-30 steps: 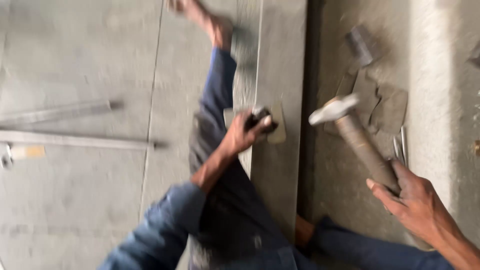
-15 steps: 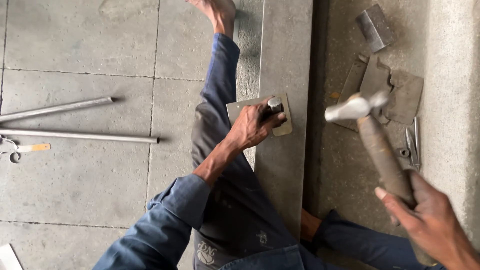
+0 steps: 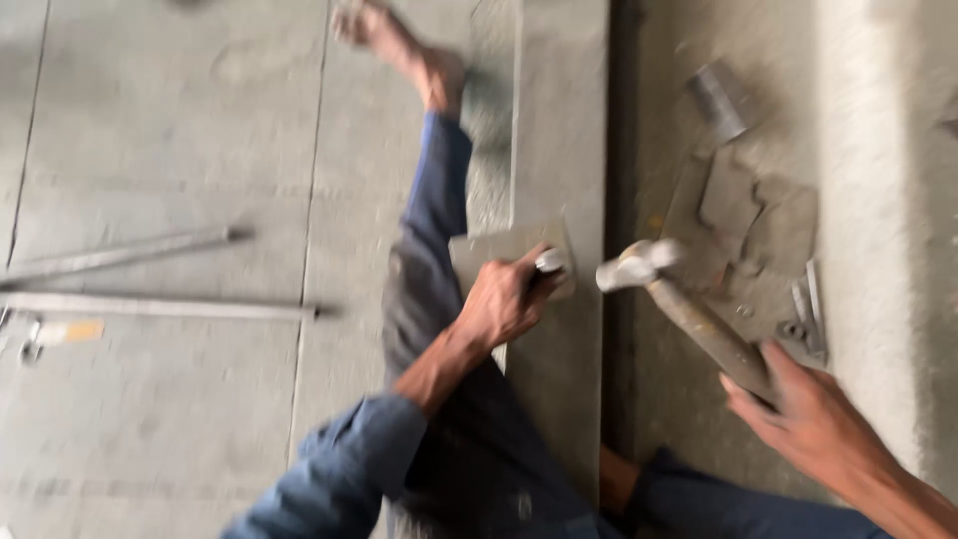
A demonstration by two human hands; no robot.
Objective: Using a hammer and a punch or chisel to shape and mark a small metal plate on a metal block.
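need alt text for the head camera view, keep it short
A person's right hand holds a hammer by its handle, head near a chisel gripped in the left hand against a small tile piece on a grey slab. Metal rods lie on the floor to the left. The picture is blurred.

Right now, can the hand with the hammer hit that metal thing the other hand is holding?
Probably yes. The right hand grips the hammer by its handle, and the hammer head hangs just beside the chisel held in the left hand. Nothing sits between them, though the picture is blurred.
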